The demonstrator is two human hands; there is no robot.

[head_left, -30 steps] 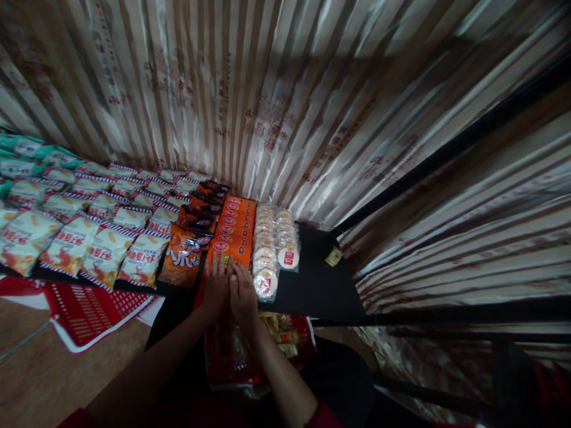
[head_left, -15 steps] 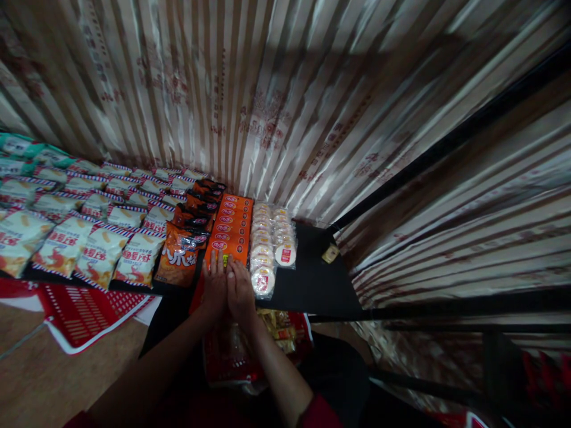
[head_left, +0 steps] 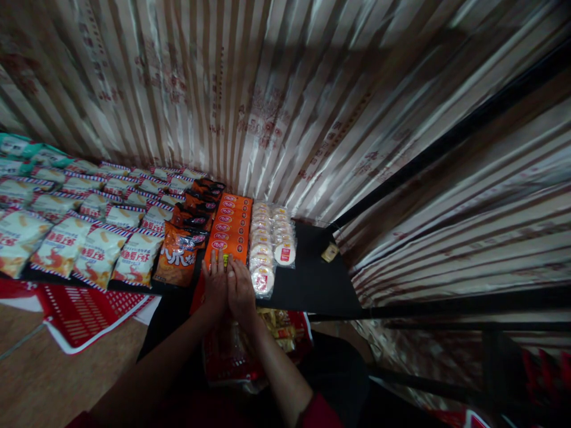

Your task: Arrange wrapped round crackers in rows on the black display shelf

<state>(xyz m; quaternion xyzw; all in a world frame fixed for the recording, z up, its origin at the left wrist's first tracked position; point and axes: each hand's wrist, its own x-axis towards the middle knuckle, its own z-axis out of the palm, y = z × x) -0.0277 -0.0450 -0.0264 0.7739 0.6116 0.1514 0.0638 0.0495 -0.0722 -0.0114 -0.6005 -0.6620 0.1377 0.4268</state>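
Note:
Side by side, my left hand [head_left: 216,283] and my right hand [head_left: 241,288] rest on the near end of a row of overlapping orange snack packets [head_left: 231,221] on a black shelf [head_left: 319,279]. Both sets of fingers lie flat and stretched out, pointing away from me. Just left of my left hand stand orange-and-black snack bags [head_left: 177,254]. To the right of my right hand are two columns of round white crackers [head_left: 262,280] in clear wrappers. The near edge of the orange packets is covered by my hands.
White shrimp snack bags [head_left: 138,255] fill the shelf's left side, with green bags [head_left: 18,145] at the far left. A small yellowish packet [head_left: 329,252] lies near the right corner. Below is a red bag [head_left: 232,362] of gold-wrapped items. Striped sheeting [head_left: 267,89] stands behind.

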